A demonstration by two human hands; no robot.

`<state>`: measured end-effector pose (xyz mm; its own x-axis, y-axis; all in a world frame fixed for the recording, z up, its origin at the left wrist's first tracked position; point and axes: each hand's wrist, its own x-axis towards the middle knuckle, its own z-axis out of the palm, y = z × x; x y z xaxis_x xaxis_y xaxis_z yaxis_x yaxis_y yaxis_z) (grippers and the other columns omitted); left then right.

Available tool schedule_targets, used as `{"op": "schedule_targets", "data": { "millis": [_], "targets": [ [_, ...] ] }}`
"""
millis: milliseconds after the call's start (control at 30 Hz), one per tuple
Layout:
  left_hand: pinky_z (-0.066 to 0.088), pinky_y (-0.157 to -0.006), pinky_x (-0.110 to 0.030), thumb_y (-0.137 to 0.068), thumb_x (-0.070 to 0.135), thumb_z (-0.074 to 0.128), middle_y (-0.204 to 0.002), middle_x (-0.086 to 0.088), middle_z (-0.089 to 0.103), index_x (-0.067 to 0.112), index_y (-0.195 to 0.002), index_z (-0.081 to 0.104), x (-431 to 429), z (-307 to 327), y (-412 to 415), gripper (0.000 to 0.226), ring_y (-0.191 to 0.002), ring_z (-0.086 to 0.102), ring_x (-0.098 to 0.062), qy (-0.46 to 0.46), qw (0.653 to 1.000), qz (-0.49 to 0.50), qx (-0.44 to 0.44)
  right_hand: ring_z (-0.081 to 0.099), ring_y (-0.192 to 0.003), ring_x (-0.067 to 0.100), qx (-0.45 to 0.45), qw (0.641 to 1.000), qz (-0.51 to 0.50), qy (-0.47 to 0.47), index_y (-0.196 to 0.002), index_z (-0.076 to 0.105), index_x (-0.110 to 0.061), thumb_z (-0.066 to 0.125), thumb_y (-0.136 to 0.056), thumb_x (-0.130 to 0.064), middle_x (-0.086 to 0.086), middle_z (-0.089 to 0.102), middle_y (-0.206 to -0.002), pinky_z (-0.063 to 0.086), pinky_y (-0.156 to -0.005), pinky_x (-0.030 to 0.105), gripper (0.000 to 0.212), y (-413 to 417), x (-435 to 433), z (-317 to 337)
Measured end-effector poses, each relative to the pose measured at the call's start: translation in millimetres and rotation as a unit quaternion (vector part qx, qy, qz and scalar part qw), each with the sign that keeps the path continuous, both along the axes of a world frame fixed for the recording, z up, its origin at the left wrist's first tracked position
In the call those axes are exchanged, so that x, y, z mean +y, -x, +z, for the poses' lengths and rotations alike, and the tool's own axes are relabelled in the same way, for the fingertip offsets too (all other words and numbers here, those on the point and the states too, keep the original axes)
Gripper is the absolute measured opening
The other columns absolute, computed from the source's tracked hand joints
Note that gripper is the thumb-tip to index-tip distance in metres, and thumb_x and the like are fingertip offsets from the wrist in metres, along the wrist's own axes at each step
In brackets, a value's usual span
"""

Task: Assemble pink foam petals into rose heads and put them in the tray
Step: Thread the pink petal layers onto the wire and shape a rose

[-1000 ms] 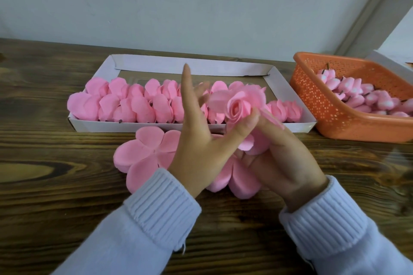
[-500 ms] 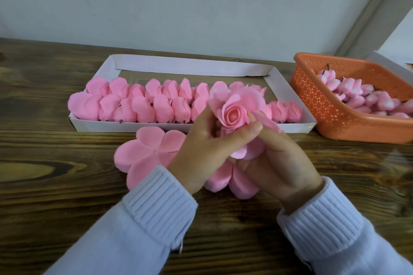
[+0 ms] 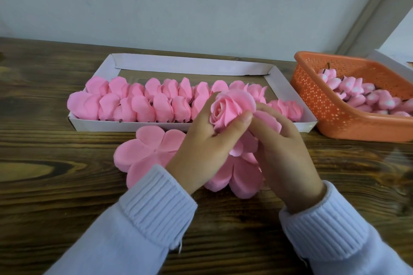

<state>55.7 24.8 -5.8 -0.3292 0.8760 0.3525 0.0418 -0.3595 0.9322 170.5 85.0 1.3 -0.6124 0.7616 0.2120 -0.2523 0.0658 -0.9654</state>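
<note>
Head view: held up between both hands, over the near long rim of the tray, one soft pink foam rose head, with a spiral-wound centre and rounded matte petals flaring outward. Gripped by left hand, thumb pressed onto the front petals, fingers curled behind. Wrapped on its right side by right hand, curled fingers closing over a loose outer petal. Ribbed pale lilac knit cuffs at both wrists.

Behind the hands, on the dark, strongly grained wooden table, stands a shallow white cardboard tray, rectangular, with folded flaps for walls. Packed along its near long side, from left corner to right corner, lie finished pink foam rose heads, on their sides, small dark stubs showing at some bases.

Flat on the table just in front of the tray's near rim lies a pink foam lobed petal sheet, flower-shaped and partly under the left wrist. Beneath the hands lies another such sheet.

Toward the table's right edge, just beside the tray's right end, sits an orange perforated plastic basket, round-cornered, holding pink-and-white foam buds on dark stems.
</note>
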Motion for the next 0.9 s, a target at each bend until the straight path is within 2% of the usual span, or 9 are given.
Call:
{"op": "schedule_targets", "data": {
  "millis": [33, 100, 167, 200, 300, 433, 700, 833, 900],
  "targets": [
    [0.051, -0.082, -0.019, -0.090, 0.027, 0.058, -0.098, 0.006, 0.071, 0.012, -0.110, 0.060, -0.4, 0.6, -0.2, 0.025, -0.096, 0.067, -0.005, 0.000, 1.000, 0.000, 0.009, 0.069, -0.093, 0.025, -0.006, 1.000, -0.015, -0.013, -0.095, 0.074, -0.017, 0.061, -0.086, -0.014, 0.008, 0.073, -0.095, 0.055, -0.077, 0.033, 0.017, -0.8, 0.5, 0.1],
    [0.052, -0.084, -0.020, -0.090, 0.032, 0.058, -0.101, -0.001, 0.070, 0.009, -0.113, 0.058, -1.1, 2.1, -0.9, 0.033, -0.096, 0.067, -0.006, -0.003, 1.000, 0.003, 0.027, 0.068, -0.095, 0.033, -0.020, 0.998, -0.052, -0.043, -0.096, 0.072, -0.014, 0.063, -0.083, -0.013, 0.013, 0.072, -0.096, 0.057, -0.081, 0.040, 0.016, -2.3, 2.3, -0.2],
    [0.050, -0.080, -0.015, -0.085, 0.036, 0.056, -0.097, 0.004, 0.069, 0.010, -0.113, 0.057, -2.2, 3.9, -1.6, 0.038, -0.092, 0.066, -0.002, -0.006, 0.999, 0.006, 0.043, 0.064, -0.097, 0.039, -0.026, 0.992, -0.093, -0.079, -0.097, 0.071, -0.010, 0.064, -0.080, -0.013, 0.019, 0.069, -0.098, 0.055, -0.085, 0.048, 0.019, -2.6, 3.4, 0.9],
    [0.048, -0.078, -0.013, -0.084, 0.037, 0.056, -0.095, 0.007, 0.069, 0.012, -0.115, 0.057, -2.4, 4.3, -1.9, 0.040, -0.091, 0.065, 0.001, -0.004, 0.998, 0.009, 0.057, 0.065, -0.095, 0.037, -0.022, 0.989, -0.111, -0.095, -0.096, 0.071, -0.010, 0.065, -0.079, -0.012, 0.017, 0.069, -0.097, 0.055, -0.083, 0.045, 0.018, -2.8, 3.7, 2.2],
    [0.048, -0.081, -0.015, -0.088, 0.035, 0.057, -0.101, 0.009, 0.067, 0.013, -0.123, 0.055, -2.2, 3.6, -2.7, 0.042, -0.096, 0.064, 0.000, 0.015, 0.996, 0.012, 0.087, 0.066, -0.079, 0.012, -0.007, 0.978, -0.155, -0.138, -0.089, 0.071, -0.013, 0.066, -0.077, -0.010, 0.003, 0.071, -0.086, 0.053, -0.069, 0.021, 0.013, -3.8, 3.6, 7.4],
    [0.049, -0.079, -0.013, -0.093, 0.021, 0.059, -0.101, 0.005, 0.067, 0.013, -0.122, 0.055, -1.8, 2.2, -2.5, 0.030, -0.094, 0.064, -0.003, 0.029, 0.994, 0.014, 0.101, 0.064, -0.073, 0.010, -0.032, 0.962, -0.188, -0.196, -0.084, 0.070, -0.012, 0.068, -0.082, -0.005, 0.002, 0.071, -0.079, 0.051, -0.067, 0.019, 0.008, -4.5, 4.5, 6.1],
    [0.048, -0.080, -0.013, -0.088, 0.035, 0.058, -0.098, 0.010, 0.063, 0.016, -0.125, 0.052, -3.6, 4.7, -4.1, 0.043, -0.093, 0.062, -0.001, 0.021, 0.992, 0.024, 0.122, 0.054, -0.056, 0.001, -0.014, 0.957, -0.234, -0.172, -0.074, 0.060, -0.014, 0.063, -0.084, -0.008, -0.010, 0.060, -0.064, 0.045, -0.055, 0.013, 0.012, -4.1, 6.2, 4.3],
    [0.047, -0.076, -0.015, -0.090, 0.025, 0.061, -0.089, 0.010, 0.061, 0.013, -0.115, 0.056, -2.4, 3.5, -3.5, 0.028, -0.084, 0.062, -0.002, 0.026, 0.992, 0.021, 0.125, 0.053, -0.057, 0.005, -0.003, 0.964, -0.217, -0.154, -0.075, 0.056, -0.012, 0.061, -0.079, -0.009, -0.006, 0.058, -0.064, 0.045, -0.054, 0.016, 0.007, -2.9, 4.2, 6.3],
    [0.049, -0.074, -0.018, -0.088, 0.032, 0.062, -0.088, 0.007, 0.063, 0.013, -0.111, 0.058, -1.8, 3.6, -4.1, 0.030, -0.084, 0.063, -0.004, 0.025, 0.993, 0.016, 0.113, 0.054, -0.059, 0.009, -0.005, 0.968, -0.199, -0.150, -0.075, 0.055, -0.012, 0.062, -0.078, -0.008, -0.004, 0.059, -0.065, 0.046, -0.055, 0.019, 0.008, -2.0, 2.4, 7.5]
  ]
}}
